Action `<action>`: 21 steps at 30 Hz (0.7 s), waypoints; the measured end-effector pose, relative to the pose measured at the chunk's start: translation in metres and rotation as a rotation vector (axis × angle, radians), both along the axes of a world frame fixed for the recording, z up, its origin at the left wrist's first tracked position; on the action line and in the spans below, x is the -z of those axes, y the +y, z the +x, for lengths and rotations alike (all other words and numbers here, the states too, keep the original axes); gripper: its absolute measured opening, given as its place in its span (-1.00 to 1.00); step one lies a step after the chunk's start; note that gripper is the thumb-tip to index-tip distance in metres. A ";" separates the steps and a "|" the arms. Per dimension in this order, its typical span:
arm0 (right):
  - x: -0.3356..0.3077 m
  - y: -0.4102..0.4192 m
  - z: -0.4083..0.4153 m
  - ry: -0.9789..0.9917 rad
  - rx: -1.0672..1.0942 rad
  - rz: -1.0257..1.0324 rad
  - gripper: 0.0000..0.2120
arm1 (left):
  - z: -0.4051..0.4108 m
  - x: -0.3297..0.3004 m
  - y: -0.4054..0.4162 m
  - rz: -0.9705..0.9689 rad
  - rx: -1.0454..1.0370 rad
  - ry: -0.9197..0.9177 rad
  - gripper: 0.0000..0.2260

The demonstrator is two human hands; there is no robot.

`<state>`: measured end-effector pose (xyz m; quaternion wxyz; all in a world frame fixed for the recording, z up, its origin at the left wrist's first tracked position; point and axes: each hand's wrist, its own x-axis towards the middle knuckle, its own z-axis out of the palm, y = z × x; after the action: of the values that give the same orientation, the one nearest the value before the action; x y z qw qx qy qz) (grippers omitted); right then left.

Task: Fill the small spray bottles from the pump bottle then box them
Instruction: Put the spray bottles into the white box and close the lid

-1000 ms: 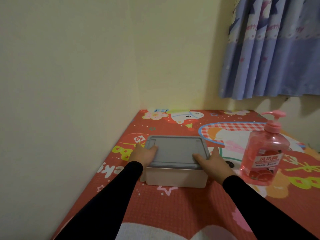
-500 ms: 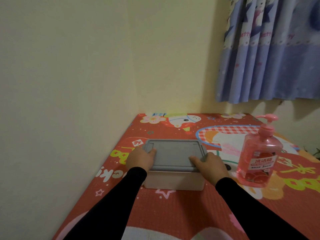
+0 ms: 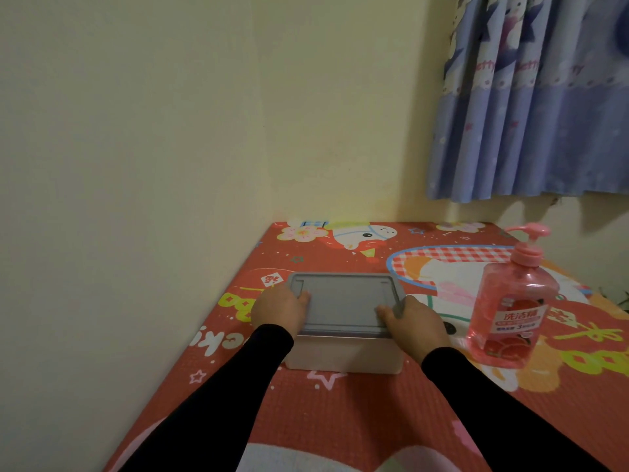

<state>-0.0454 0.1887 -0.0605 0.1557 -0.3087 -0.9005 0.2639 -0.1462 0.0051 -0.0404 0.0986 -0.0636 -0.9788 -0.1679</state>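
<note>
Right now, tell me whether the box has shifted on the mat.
No. The box sits with its far left corner beside the white tag printed on the mat, as before.

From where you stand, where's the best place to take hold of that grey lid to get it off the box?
Grip the grey lid by its two short ends, coming from either side. It lies flat on the box, overhanging it, and the left hand and right hand already grip those ends, thumbs on top.
</note>
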 end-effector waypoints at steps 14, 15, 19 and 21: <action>0.001 -0.005 0.016 0.092 -0.081 -0.137 -0.55 | 0.002 0.005 -0.007 0.215 0.052 -0.053 -0.60; 0.000 -0.007 0.019 0.102 -0.103 -0.152 -0.53 | 0.001 0.008 -0.009 0.279 0.075 -0.080 -0.62; -0.001 -0.005 0.038 0.225 -0.263 -0.370 -0.49 | 0.004 0.012 -0.031 0.788 0.328 -0.325 -0.75; 0.004 -0.002 0.045 0.284 -0.352 -0.495 -0.51 | 0.008 0.014 -0.044 0.981 0.451 -0.471 -0.78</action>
<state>0.0000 0.1866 -0.0641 0.1520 -0.1369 -0.8178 0.5380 -0.1377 -0.0388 -0.0549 -0.1418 -0.1779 -0.7445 -0.6277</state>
